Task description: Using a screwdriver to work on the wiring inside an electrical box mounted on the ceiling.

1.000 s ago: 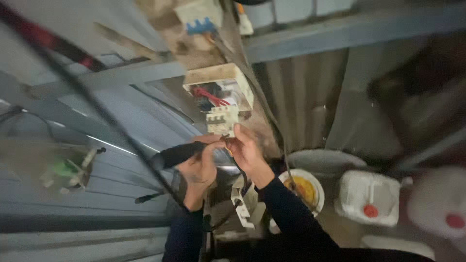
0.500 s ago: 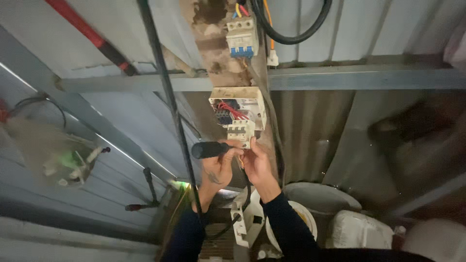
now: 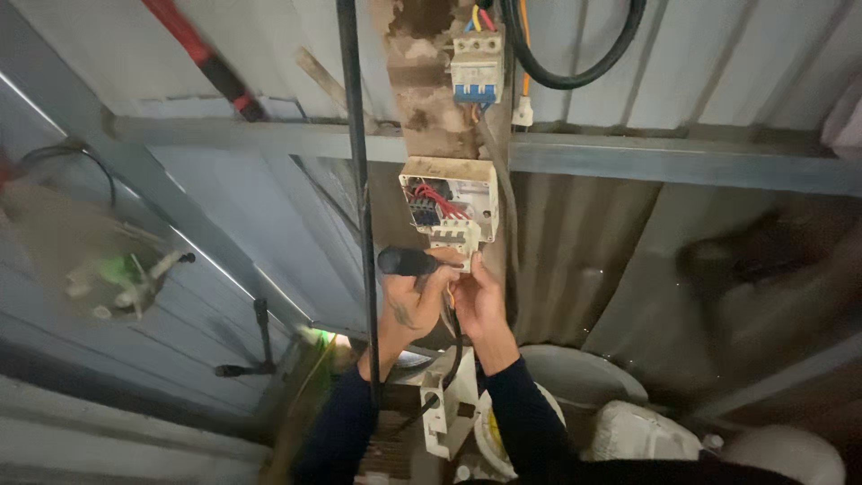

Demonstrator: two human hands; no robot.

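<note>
An open white electrical box (image 3: 452,198) with red wires inside is fixed to a brown post on a corrugated metal wall. My left hand (image 3: 409,304) grips a black-handled screwdriver (image 3: 407,261) whose tip points right, toward the breaker at the box's lower edge. My right hand (image 3: 479,296) is just under the box, fingers pinched on a wire at the breaker's bottom. A black cable runs down from between my hands.
A blue and white circuit breaker (image 3: 475,69) sits higher on the post, beside a looped black cable (image 3: 575,76). A black vertical cable (image 3: 359,198) hangs left of my arm. Below are a white socket block (image 3: 446,413), a white bucket (image 3: 584,377) and a white jug (image 3: 642,431).
The view has tilted upward, so the box and both hands sit lower in the frame. My hands have stayed at the bottom of the box with the screwdriver.
</note>
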